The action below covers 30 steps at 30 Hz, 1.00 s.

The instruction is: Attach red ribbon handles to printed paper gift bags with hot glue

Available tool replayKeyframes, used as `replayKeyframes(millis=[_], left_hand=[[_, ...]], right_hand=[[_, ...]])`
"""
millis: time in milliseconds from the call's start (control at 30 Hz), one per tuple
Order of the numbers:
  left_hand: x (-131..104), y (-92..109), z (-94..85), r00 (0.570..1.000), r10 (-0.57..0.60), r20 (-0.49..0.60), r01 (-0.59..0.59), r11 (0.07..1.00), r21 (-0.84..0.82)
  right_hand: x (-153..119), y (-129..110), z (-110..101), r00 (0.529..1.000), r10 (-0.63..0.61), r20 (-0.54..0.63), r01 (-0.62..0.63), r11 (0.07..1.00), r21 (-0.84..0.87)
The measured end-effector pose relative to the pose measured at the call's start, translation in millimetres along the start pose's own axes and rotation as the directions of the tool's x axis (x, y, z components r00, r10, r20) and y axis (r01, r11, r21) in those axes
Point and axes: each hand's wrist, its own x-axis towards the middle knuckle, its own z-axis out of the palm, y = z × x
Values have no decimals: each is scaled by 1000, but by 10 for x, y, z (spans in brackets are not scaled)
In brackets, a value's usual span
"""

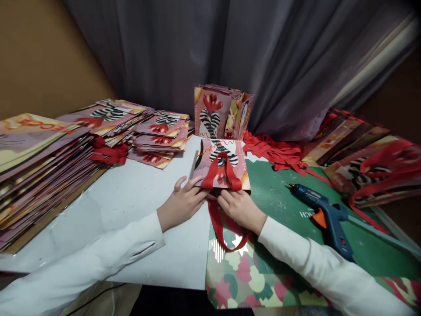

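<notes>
A small pink paper bag [243, 169] with a zebra-and-flower print lies flat at the centre, its opening facing me. One red ribbon handle [213, 173] rests on its front; a second red loop [219, 232] hangs from the opening toward me. My left hand [184, 202] is at the bag's left opening corner, thumb and fingers apart, some fingertips at the edge. My right hand [241, 208] has its fingers bent together at the right part of the opening edge, gripping the bag there.
Stacks of flat bags [42, 175] stand at left. Behind are upright bags [210, 109] and a red ribbon pile [276, 151]. A blue glue gun [332, 219] lies on the green mat [283, 210] at right, near finished bags [378, 171].
</notes>
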Motion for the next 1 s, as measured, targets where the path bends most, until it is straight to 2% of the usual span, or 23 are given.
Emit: replayKeyframes(millis=[133,267,467,567,633,733,800,900,1000], left_hand=[[-11,-30,-49,997,47,59,-41,993,-107],[-41,-12,-80,989,128,74,-116,983,-139],[-68,25,-111,960,276,43,-272,959,-83],[-82,58,-138,962,267,54,-263,962,-77],[-99,87,-147,969,239,58,-233,969,-86],[-132,138,-136,979,200,43,-195,976,-92],[-150,177,-121,984,172,41,-167,981,-93],[-160,242,-110,990,135,43,-130,987,-92],[-160,308,-113,995,93,39,-89,991,-97]], right_hand=[[-75,34,10,998,-49,-28,50,998,31],[-123,172,-120,1000,-9,-18,13,969,248],[-166,384,-329,989,144,29,-131,775,618],[-255,379,-408,979,204,20,-157,684,713],[-366,278,-444,955,297,-9,-201,667,718],[-567,-46,-418,911,411,-24,-285,673,683],[-676,-333,-323,915,404,-13,-304,709,636],[-751,-727,-116,921,372,-114,-272,824,497],[-757,-958,51,916,364,-169,-282,883,376]])
